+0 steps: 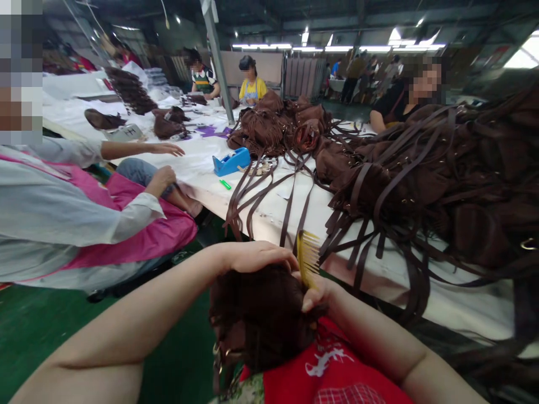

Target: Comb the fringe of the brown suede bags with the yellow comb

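Brown bag (261, 320), soft and slouchy, slumps at lower centre, metal rings glinting on its lower left! Left hand (261, 256) arches over the top edge; whether it grips, I can't tell. Just beside it, right hand (316, 293) is closed around a yellow comb (304, 258), slim teeth pointing right. Long-strapped brown bags (421, 163) heap upper right across the white table (196, 163).

You had room to pass your left hand (261, 256) above the white-covered table (197, 169) between the co-worker in a pink apron (122, 193) and the blue plastic tape dispenser (231, 163). Flat dark-brown straps (288, 212) hung over the table edge ahead, while the tall heap of dark-brown bags (446, 179) blocked the way forward and right of your right hand (319, 294).
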Available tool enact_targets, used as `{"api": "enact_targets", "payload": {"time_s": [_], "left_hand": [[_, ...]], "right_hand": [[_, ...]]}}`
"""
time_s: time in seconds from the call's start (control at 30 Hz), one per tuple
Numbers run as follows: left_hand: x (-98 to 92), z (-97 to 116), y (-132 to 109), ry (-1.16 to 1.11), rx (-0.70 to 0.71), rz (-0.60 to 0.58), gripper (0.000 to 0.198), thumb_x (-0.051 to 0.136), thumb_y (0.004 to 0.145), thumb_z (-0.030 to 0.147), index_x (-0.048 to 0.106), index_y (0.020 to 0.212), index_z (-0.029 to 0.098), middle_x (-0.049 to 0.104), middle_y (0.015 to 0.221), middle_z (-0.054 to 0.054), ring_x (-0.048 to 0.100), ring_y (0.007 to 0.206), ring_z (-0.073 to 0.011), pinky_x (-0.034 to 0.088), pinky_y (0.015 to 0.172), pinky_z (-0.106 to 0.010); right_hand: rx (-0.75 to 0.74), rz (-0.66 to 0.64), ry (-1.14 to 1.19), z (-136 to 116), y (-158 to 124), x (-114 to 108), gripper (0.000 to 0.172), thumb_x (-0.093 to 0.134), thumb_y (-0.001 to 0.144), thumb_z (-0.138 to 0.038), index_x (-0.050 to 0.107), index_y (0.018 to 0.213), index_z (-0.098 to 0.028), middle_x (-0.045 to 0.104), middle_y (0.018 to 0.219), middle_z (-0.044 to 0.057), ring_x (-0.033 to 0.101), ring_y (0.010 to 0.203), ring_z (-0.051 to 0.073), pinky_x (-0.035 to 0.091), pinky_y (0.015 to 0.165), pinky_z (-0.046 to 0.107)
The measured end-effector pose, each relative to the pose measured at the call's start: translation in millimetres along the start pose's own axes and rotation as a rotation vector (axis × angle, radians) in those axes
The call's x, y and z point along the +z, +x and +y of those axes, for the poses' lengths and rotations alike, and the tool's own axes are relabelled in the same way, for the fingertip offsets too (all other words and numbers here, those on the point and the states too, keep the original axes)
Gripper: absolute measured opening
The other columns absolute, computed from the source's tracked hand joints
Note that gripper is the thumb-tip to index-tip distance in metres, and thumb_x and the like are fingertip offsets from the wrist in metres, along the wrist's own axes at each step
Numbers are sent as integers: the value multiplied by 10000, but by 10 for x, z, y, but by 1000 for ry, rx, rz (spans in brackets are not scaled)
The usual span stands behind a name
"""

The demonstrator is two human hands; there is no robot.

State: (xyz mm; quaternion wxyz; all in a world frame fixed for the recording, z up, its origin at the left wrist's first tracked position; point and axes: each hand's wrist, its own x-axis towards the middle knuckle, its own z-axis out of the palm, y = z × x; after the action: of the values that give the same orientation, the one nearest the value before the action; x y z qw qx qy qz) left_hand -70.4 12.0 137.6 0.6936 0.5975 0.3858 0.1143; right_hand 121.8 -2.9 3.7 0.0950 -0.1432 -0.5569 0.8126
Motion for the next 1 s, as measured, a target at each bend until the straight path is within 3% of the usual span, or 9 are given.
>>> {"api": "enact_targets", "payload": {"time_s": [0.13,0.23,0.3,0.43,0.6,0.73,0.87,0.93,1.0], "left_hand": [[28,-256,253,-109,-314,-169,358,644,752,511,743,738,168,697,642,-51,646,666,-226,518,663,-305],[256,-644,474,-152,-324,-393,445,703,647,593,730,701,152,692,640,-50,615,614,-204,501,605,-287],[456,-896,614,-167,-259,-417,413,776,581,534,721,719,149,691,669,-29,601,616,-177,491,621,-265],[761,-1185,790,-232,-136,-332,367,780,623,433,710,858,159,691,802,-5,604,727,-156,475,728,-250],[817,-1172,832,-303,-99,-277,291,775,623,357,684,791,137,649,753,-13,571,717,-157,447,712,-263],[820,-1168,873,-403,-34,-127,332,738,653,441,610,667,135,578,664,-3,510,662,-135,412,695,-268],[900,-1217,912,-487,33,-22,460,638,717,577,529,600,147,552,643,-20,472,627,-128,389,672,-286],[928,-1231,910,-472,54,39,496,612,725,617,516,596,148,546,642,-18,447,604,-116,376,644,-283],[921,-1243,899,-502,52,124,514,623,698,643,502,598,154,541,640,-5,435,591,-108,373,630,-277]], "right_hand": [[7,10,191,24,-247,-102,438,834,444,-437,561,607,-136,547,492,-31,473,418,73,396,414,176],[157,-2,99,9,-513,-178,352,792,544,-374,603,703,-123,509,459,-66,357,336,39,287,327,157],[223,51,-34,-18,-664,-220,290,751,598,-328,617,750,-120,517,490,-67,360,361,39,282,336,155],[204,282,-347,-79,-820,-302,131,659,612,-183,598,713,-125,532,598,-51,452,521,67,370,458,162],[182,507,-555,-57,-784,-393,129,601,633,-167,619,756,-130,556,654,-40,491,575,85,409,537,188],[210,591,-702,60,-722,-388,164,587,676,-223,647,802,-138,608,683,-15,536,593,114,407,545,206],[348,914,-1074,203,-743,-413,84,580,682,-217,631,700,-152,621,664,29,550,629,150,379,566,239],[375,1051,-1073,250,-790,-434,61,582,679,-202,616,696,-154,622,671,40,550,640,156,383,578,250],[285,1050,-840,250,-854,-415,99,606,689,-225,612,754,-151,627,697,35,552,631,148,402,576,247]]}}
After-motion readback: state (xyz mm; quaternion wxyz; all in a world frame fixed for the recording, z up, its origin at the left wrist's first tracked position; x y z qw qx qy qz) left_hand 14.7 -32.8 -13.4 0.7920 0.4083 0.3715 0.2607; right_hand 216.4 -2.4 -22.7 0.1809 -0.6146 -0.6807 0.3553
